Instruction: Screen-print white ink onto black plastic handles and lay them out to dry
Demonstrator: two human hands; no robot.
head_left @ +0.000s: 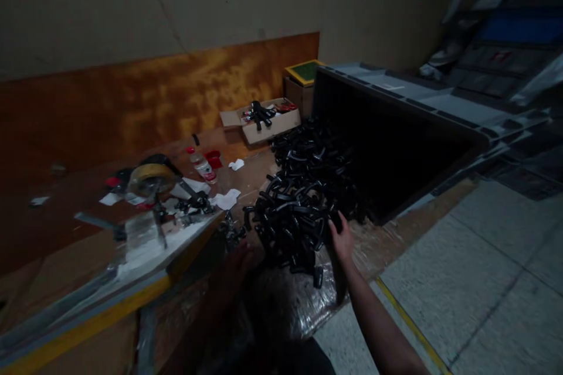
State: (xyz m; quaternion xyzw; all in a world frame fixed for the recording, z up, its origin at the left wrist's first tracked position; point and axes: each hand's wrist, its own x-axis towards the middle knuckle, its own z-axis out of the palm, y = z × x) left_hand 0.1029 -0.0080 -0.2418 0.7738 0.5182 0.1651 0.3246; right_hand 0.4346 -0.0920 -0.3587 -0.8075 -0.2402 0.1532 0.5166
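Observation:
A large heap of curved black plastic parts (pixel 292 214) lies on a wrapped surface (pixel 303 299) and reaches back to the mouth of a dark bin. At the heap's right edge, my right hand (pixel 342 239) touches the black parts with thumb and fingers apart; nothing held shows between them. My left hand (pixel 240 258) is dim and blurred at the heap's left front, near some small metal pieces (pixel 231 229). Its fingers are too dark to read, and no held object can be made out.
A tipped grey bin (pixel 396 96) stands right of the heap. Behind are a cardboard box (pixel 272 128) with black-handled tools and a green-yellow tray (pixel 304 72). At left are a bottle (pixel 203 165), a tape dispenser (pixel 153 179) and a yellow-edged bench (pixel 92 325).

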